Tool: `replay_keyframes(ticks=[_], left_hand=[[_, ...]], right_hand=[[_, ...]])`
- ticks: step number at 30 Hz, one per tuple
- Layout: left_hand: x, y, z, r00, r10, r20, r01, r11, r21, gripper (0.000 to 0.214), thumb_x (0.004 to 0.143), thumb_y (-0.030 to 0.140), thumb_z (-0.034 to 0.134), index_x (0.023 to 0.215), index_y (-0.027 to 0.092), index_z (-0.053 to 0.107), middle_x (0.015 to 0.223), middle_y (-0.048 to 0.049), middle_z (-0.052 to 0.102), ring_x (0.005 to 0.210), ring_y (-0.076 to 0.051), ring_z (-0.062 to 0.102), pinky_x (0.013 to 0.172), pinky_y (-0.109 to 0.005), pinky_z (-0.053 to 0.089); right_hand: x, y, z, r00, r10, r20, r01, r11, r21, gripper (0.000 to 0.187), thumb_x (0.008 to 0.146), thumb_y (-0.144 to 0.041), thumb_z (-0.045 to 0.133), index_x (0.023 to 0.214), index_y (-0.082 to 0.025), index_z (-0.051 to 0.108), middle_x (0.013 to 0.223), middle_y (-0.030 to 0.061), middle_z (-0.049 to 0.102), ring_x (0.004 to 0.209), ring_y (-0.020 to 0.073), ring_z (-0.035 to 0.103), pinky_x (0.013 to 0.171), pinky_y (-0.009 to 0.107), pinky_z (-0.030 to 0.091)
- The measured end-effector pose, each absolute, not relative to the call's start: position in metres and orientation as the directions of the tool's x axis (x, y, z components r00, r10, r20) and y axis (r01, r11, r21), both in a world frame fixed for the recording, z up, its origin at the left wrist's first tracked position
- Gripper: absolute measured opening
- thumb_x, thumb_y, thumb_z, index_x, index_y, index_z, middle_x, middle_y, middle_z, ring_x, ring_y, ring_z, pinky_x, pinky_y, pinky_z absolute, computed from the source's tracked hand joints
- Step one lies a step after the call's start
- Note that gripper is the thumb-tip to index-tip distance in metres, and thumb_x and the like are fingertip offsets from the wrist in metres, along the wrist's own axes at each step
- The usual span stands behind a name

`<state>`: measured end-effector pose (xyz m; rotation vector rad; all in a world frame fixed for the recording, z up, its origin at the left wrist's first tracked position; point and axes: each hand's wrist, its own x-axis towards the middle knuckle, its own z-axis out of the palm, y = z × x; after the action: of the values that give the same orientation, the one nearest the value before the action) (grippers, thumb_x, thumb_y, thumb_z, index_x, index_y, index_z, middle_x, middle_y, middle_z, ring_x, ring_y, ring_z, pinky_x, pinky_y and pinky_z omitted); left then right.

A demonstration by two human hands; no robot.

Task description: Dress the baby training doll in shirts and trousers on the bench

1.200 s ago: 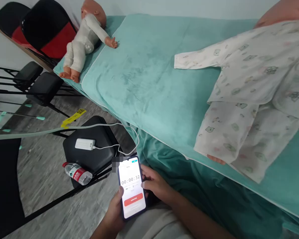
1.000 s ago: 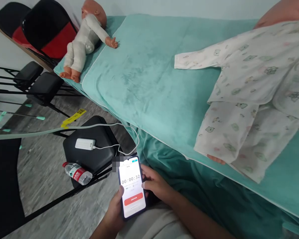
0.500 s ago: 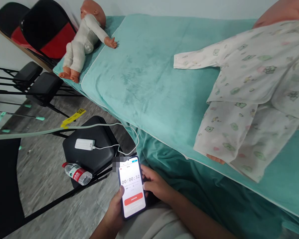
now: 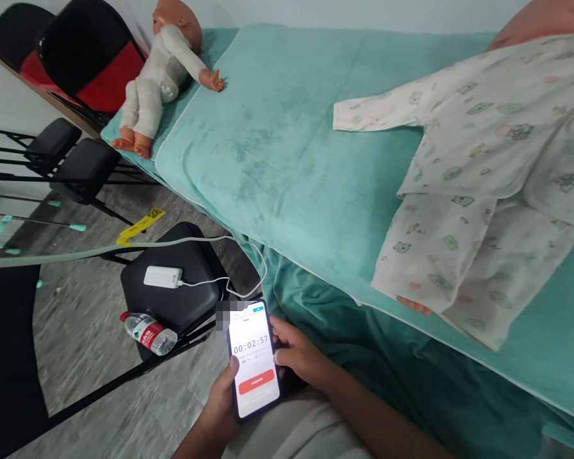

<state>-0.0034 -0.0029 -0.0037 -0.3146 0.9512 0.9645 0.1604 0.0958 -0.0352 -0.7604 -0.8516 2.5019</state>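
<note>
The person is holding a phone [image 4: 252, 360] low in front of the body, above the lap and just beside the hanging edge of the green bed cover [image 4: 287, 178]. The left hand [image 4: 217, 408] is carrying the phone from below and behind, with the fingers closed around it and the thumb lying on the left edge of the screen. The right hand [image 4: 299, 357] is gripping the right edge, with its fingers curled tight against the side of the phone. The screen is facing up to the camera and is showing a timer that reads 00:02:57 above a red button. A white cable [image 4: 203, 281] is running from a white power bank [image 4: 162, 276] toward the top of the phone. The power bank is lying on the black seat of a chair [image 4: 191, 306], left of the phone. A bottle [image 4: 149, 333] with a red label is lying on its side just beside this seat. On the bed, well apart from both hands, a doll [image 4: 160, 76] in white is lying at the far left corner. Patterned baby clothes [image 4: 473, 166] are lying spread over the right side and are partly hanging over the near edge.
</note>
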Motion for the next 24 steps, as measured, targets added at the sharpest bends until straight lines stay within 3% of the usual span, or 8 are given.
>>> replay_keyframes(ticks=[4,10,12,14,16,19,22,24], left_hand=[[-0.003,-0.002,-0.004,0.214,0.566,-0.796,-0.803,0.566,0.187,0.041,0.089,0.043,0.058,0.111,0.011,0.071,0.105,-0.0149,0.075,0.093,-0.028,0.072,0.092,-0.040,0.053],[-0.005,-0.005,-0.009,0.225,0.550,-0.804,-0.811,0.563,0.158,0.050,0.088,0.040,0.060,0.130,0.013,0.061,0.107,-0.0154,0.074,0.096,-0.030,0.072,0.098,-0.044,0.050],[-0.008,-0.006,-0.011,0.227,0.546,-0.806,-0.815,0.560,0.150,0.051,0.089,0.040,0.058,0.132,0.013,0.060,0.106,-0.0155,0.074,0.094,-0.030,0.072,0.098,-0.044,0.051],[-0.011,-0.004,-0.011,0.205,0.554,-0.807,-0.823,0.544,0.165,0.049,0.090,0.038,0.056,0.133,0.014,0.059,0.104,-0.0149,0.075,0.093,-0.030,0.073,0.097,-0.043,0.052],[-0.017,0.000,-0.010,0.112,0.558,-0.822,-0.824,0.515,0.237,0.048,0.091,0.034,0.055,0.135,0.015,0.057,0.103,-0.0147,0.075,0.093,-0.030,0.073,0.095,-0.044,0.054],[-0.035,0.012,-0.008,-0.157,0.499,-0.853,-0.761,0.489,0.426,0.049,0.091,0.031,0.056,0.138,0.017,0.054,0.105,-0.0152,0.075,0.093,-0.033,0.072,0.087,-0.046,0.057],[-0.064,0.030,-0.014,-0.453,0.391,-0.802,-0.633,0.492,0.597,0.047,0.091,0.028,0.057,0.136,0.018,0.053,0.097,-0.0098,0.076,0.088,-0.028,0.073,0.084,-0.042,0.058],[-0.087,0.048,-0.021,-0.573,0.324,-0.753,-0.570,0.504,0.649,0.040,0.092,0.025,0.054,0.131,0.020,0.057,0.089,-0.0037,0.075,0.082,-0.023,0.073,0.082,-0.036,0.058]], right_hand=[[0.160,0.096,-0.035,-0.780,0.510,-0.362,-0.188,-0.743,-0.642,0.054,0.062,-0.010,0.047,0.115,-0.019,0.056,0.086,-0.0009,0.057,0.072,0.0134,0.058,0.052,0.020,0.040],[0.159,0.095,-0.039,-0.781,0.512,-0.357,-0.195,-0.744,-0.639,0.064,0.063,-0.010,0.048,0.126,-0.020,0.054,0.088,-0.0003,0.058,0.071,0.0133,0.057,0.051,0.019,0.039],[0.156,0.093,-0.042,-0.779,0.505,-0.370,-0.187,-0.752,-0.632,0.070,0.064,-0.011,0.049,0.133,-0.021,0.051,0.095,0.0020,0.060,0.074,0.0145,0.058,0.052,0.020,0.039],[0.155,0.091,-0.044,-0.756,0.516,-0.402,-0.202,-0.769,-0.607,0.080,0.064,-0.011,0.052,0.142,-0.024,0.044,0.117,0.0067,0.060,0.087,0.0177,0.060,0.060,0.024,0.045],[0.155,0.088,-0.045,-0.717,0.559,-0.416,-0.247,-0.762,-0.598,0.088,0.064,-0.011,0.056,0.148,-0.028,0.037,0.144,0.0093,0.047,0.116,0.0233,0.054,0.082,0.033,0.050],[0.164,0.086,-0.042,-0.693,0.605,-0.392,-0.278,-0.726,-0.629,0.089,0.067,-0.011,0.060,0.149,-0.031,0.034,0.159,0.0048,0.029,0.146,0.0233,0.026,0.112,0.044,0.033],[0.181,0.080,-0.037,-0.719,0.567,-0.403,-0.220,-0.735,-0.641,0.084,0.069,-0.011,0.062,0.147,-0.032,0.039,0.157,0.0051,0.033,0.146,0.0229,0.029,0.114,0.046,0.030],[0.195,0.073,-0.036,-0.725,0.538,-0.431,-0.180,-0.751,-0.635,0.079,0.068,-0.012,0.064,0.143,-0.031,0.046,0.153,0.0061,0.040,0.143,0.0238,0.035,0.113,0.045,0.033]])
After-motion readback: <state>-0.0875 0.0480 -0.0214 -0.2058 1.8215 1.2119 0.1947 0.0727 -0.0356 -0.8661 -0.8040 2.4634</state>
